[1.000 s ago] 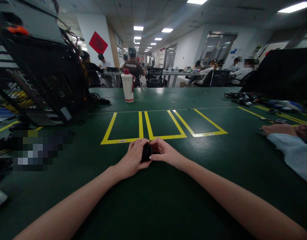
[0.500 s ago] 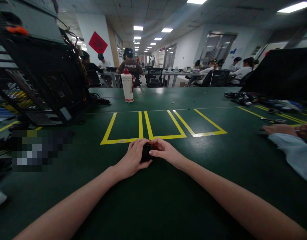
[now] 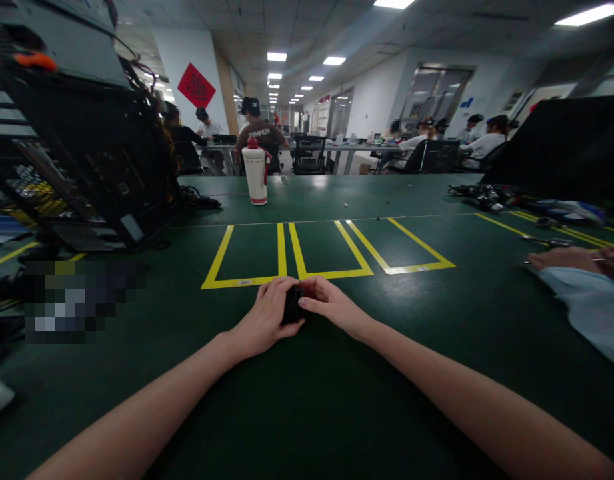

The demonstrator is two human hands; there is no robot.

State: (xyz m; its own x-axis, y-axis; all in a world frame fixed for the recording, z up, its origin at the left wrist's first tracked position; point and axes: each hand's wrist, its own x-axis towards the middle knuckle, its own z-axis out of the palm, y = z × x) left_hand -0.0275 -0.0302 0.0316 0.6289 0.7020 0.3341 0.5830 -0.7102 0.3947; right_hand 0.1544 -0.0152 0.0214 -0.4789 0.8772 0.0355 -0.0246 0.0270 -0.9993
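Note:
A small black object [image 3: 292, 307] stands on the green table, close to the front edge of the middle taped frame. My left hand [image 3: 267, 313] is wrapped round its left side, fingers over the far side and thumb at the near side. From the right, my right hand [image 3: 329, 303] pinches its right side between thumb and fingers; the fingertips at the back are partly hidden. What the object is cannot be made out. Yellow tape [image 3: 331, 274] marks three open-backed frames on the table just beyond both hands.
A white bottle with a red lid [image 3: 255, 175] stands further back. An open black computer case [image 3: 77, 160] fills the left, with cables [image 3: 199, 198] beside it. At the right, another person's hands [image 3: 567, 259] hold a metal tool near cables [image 3: 487, 197].
My hands and the black object look almost unchanged. The other person's hands at the right have shifted slightly, and a seated person in the background has leaned left.

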